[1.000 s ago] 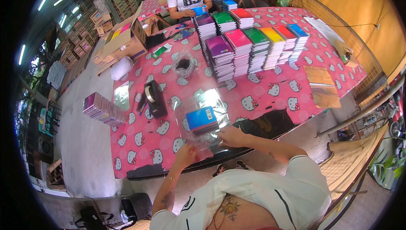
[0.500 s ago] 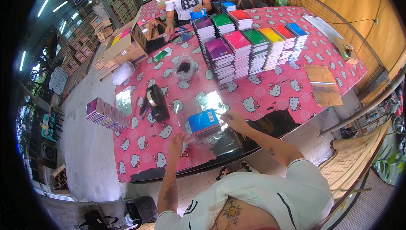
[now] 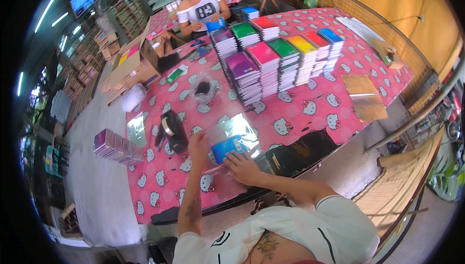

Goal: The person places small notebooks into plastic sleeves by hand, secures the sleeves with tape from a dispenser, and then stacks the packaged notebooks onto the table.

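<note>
A small stack of spiral notebooks with a blue cover [image 3: 224,150] lies on a sheet of clear plastic film [image 3: 244,127] near the table's front edge. My right hand [image 3: 243,168] rests on the near right part of the stack, fingers stretched out and apart. Just left of the notebooks is my left hand [image 3: 197,146], raised and smeared by motion; whether it pinches anything does not show. Beside it, to the left, stands a black tape dispenser [image 3: 174,132] with a roll of tape.
Tall stacks of notebooks [image 3: 244,77] in several colours fill the table's middle. A crumpled plastic bag [image 3: 204,88] lies left of them. At the left edge stands a row of purple notebooks [image 3: 116,147]. Across the table, a person [image 3: 203,9] handles a blue notebook beside a cardboard box [image 3: 131,65].
My right hand has come from the film's right side onto the blue notebook stack. My left hand has moved up, toward the tape dispenser. The stack looks slightly turned.
</note>
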Demonstrator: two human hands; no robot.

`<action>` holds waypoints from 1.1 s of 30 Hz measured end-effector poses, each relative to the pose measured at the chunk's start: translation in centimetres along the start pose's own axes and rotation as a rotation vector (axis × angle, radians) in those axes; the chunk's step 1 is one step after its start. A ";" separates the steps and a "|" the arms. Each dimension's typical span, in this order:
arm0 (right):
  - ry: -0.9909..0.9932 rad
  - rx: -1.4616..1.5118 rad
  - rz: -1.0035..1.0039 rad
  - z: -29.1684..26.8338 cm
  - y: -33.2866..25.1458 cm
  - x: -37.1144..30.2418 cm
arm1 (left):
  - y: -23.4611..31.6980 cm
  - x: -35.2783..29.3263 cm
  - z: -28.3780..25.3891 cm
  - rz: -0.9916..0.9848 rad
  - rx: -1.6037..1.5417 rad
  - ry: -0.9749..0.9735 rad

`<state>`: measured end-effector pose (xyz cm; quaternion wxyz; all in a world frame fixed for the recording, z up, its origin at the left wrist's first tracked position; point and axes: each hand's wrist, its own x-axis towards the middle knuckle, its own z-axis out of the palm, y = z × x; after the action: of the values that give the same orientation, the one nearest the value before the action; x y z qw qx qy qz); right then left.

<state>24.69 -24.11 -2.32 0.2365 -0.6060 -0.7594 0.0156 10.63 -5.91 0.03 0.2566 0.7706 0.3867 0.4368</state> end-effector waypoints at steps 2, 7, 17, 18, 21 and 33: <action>0.007 -0.011 -0.004 -0.1 -0.5 0.1 | -1.4 2.6 2.1 0.028 0.081 -0.194; 0.032 -0.040 -0.018 -0.8 -0.5 0.5 | -4.6 6.2 6.8 0.231 0.576 -0.636; 0.017 -0.073 -0.007 -0.4 -0.4 0.8 | -3.3 5.9 6.8 0.249 0.462 -0.466; 0.018 -0.067 -0.016 -0.4 -0.8 0.8 | -4.5 5.5 7.0 0.243 0.506 -0.431; -0.005 -0.078 -0.015 -0.7 -0.9 0.9 | -5.6 5.2 7.6 0.304 0.578 -0.430; -0.016 -0.044 -0.082 -0.7 0.1 1.1 | 3.7 -1.6 3.3 0.143 0.408 -0.383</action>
<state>24.91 -23.26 -1.43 0.2176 -0.5791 -0.7856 -0.0062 14.42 -9.48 0.36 0.1330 0.9001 0.3558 0.2136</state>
